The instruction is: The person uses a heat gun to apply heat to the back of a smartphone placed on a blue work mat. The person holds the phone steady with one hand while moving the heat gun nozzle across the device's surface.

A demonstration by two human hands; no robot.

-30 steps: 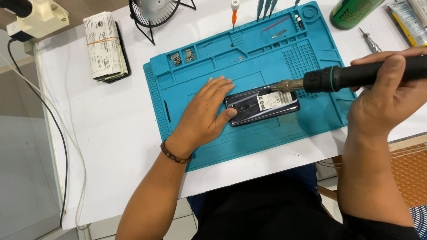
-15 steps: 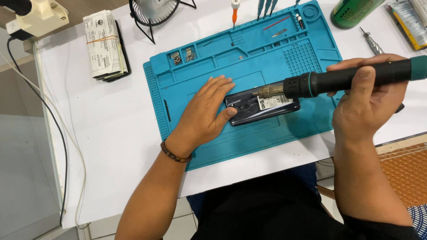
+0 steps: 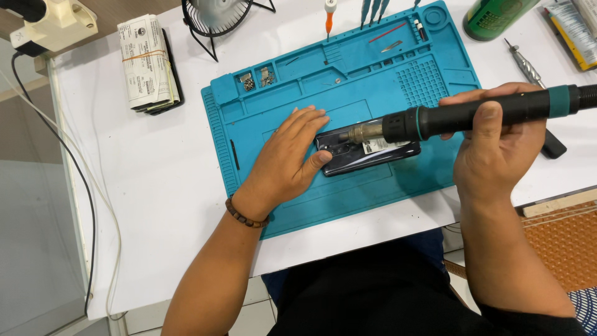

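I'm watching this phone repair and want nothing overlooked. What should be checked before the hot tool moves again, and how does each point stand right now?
1. Phone lies flat on the blue mat: ok.
2. Left hand steadies the phone's end: ok.
3. Right hand grips the hot-air tool on its black handle, away from the metal nozzle: ok.
4. Left fingers keep clear of the nozzle: not ok, they lie close beside it.
5. Small screws sit in the mat's tray compartments: ok.
6. Tool switched on and hot: cannot tell.
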